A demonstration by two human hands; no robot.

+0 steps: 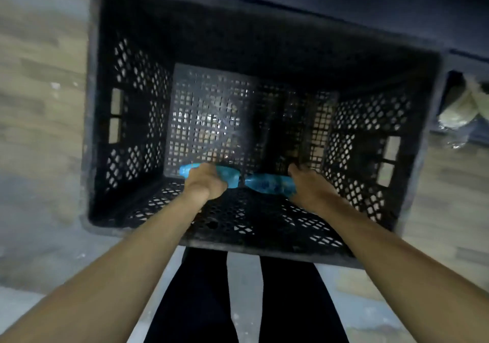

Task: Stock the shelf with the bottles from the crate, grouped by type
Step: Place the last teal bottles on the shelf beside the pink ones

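Both forearms reach down into the black crate [95, 120]. Only two blue bottles [267, 182] lie on its floor, so unloading looks nearly finished. Left hand [205, 181] curls around one bottle; right hand [308, 186] rests on the other, grip unclear.

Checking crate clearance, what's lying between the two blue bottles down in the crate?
Nothing: in the head view only a narrow bare strip of the crate floor separates left bottle from right bottle.
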